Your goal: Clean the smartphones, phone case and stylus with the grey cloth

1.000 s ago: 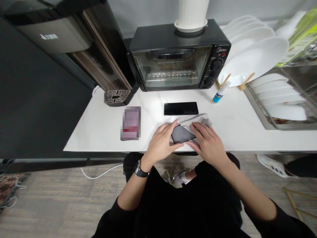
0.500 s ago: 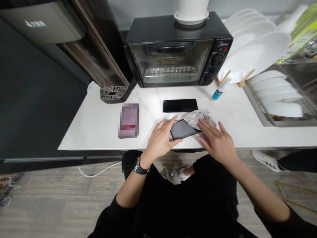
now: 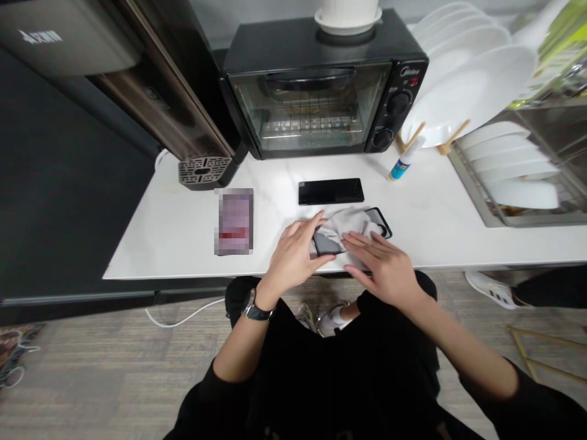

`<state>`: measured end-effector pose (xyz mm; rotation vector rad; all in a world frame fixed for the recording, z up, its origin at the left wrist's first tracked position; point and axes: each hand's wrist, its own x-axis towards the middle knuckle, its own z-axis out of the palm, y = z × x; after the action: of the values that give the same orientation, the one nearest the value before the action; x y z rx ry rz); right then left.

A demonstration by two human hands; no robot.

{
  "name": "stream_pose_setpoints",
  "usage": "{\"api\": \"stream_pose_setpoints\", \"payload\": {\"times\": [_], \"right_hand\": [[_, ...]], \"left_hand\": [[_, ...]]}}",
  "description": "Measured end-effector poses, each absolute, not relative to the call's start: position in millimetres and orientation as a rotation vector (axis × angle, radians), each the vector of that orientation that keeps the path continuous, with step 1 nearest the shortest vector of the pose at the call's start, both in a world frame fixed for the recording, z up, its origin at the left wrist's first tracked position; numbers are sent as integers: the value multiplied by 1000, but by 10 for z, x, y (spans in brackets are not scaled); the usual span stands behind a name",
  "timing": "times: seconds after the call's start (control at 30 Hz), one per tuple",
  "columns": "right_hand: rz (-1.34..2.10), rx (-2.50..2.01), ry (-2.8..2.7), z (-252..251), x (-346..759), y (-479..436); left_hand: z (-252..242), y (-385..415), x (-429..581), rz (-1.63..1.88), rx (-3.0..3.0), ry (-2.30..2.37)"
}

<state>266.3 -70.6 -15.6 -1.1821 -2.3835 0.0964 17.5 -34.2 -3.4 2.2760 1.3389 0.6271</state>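
A phone case (image 3: 326, 245) with a black rim and a greyish face lies near the counter's front edge. A hole shows at its right end. My left hand (image 3: 296, 247) grips the left end, thumb on the near side and fingers on the far side. My right hand (image 3: 383, 263) presses a crumpled light grey cloth (image 3: 346, 223) onto the case, fingers stretched over the fabric and thumb toward the near edge. The cloth hides the middle of the case. Just beyond lies a black phone (image 3: 331, 191), face up.
A pixelated purple item (image 3: 235, 221) lies left on the white counter (image 3: 165, 244). Behind stand a dispenser (image 3: 204, 171), a toaster oven (image 3: 316, 110) and a small spray bottle (image 3: 403, 162). Plates (image 3: 472, 91) and a dish rack (image 3: 486, 208) are right. Another person's shoe (image 3: 488, 287) shows below.
My right hand has slid left with the cloth along the case, uncovering its right end with the hole. My left hand keeps its grip. The view has shifted slightly.
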Motion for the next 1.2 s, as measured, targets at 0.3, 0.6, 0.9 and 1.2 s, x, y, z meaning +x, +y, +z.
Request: {"api": "stream_pose_setpoints", "payload": {"times": [0.3,0.6,0.9,1.2], "right_hand": [[-114,-1491,-2206,-224,2529,-498],[184,-1094,-2383,-175,2229,-717],[-95,-1421,-2291,-210,2912,-538],[199,-1086,-2388,-221,2067,-643]], "left_hand": [[-13,-321,182,634,2307,1307],[-34,-326,160,594,2334,1336],[-28,-322,196,617,2329,1326],[-18,-323,158,605,2338,1312]]}}
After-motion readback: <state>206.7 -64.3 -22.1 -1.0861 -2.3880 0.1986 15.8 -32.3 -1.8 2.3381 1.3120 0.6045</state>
